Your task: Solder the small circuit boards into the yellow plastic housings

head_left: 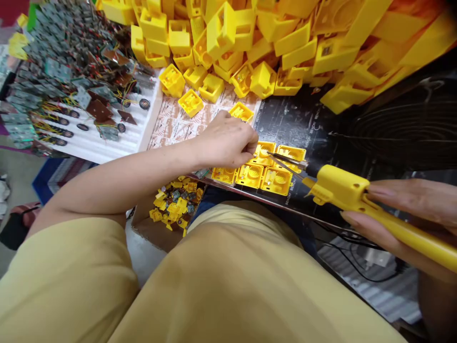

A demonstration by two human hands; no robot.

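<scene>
Soldering iron [341, 186], probably light and stiff, best held by its handle [410, 231], where the right hand [421, 200] grips, points over yellow plastic housings [250, 176] on the tabletop [278, 119]; left hand [228, 140] fingers curl, their hold hidden.

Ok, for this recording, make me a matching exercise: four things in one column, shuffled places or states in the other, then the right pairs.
Things:
1. yellow tool
2. cardboard box
3. left hand
4. white ridged sheet

Places or states:
A. bearing a pile of grey-green boards
B. at the group of open yellow casings
C. held in the right hand
D. lower than the worktop, with small yellow pieces inside

Right pairs: 1-C, 2-D, 3-B, 4-A
</scene>
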